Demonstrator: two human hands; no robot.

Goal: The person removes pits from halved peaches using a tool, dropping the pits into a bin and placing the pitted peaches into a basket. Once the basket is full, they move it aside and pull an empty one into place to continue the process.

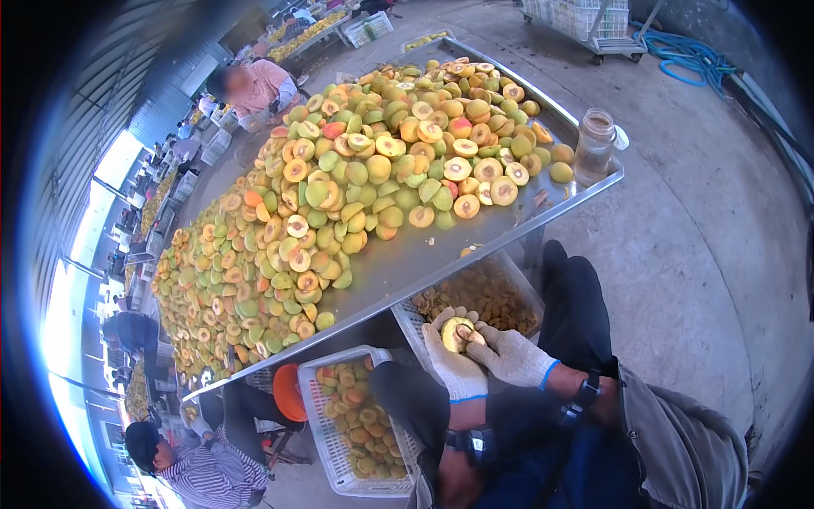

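My left hand, in a white knitted glove with a blue cuff edge, is closed around a halved peach. Its pale yellow cut face looks up, with brown at the centre. My right hand, gloved alike, has its fingers drawn together against that cut face. Whether a pit or small tool is between those fingers is hidden. Just beyond both hands stands a white crate holding many brown pits. Above it, a metal table carries a large heap of halved peaches.
A white crate of peaches stands left of my legs, beside an orange bowl. A clear jar sits at the table's right corner. One co-worker sits at lower left, another across the table. A blue hose lies behind.
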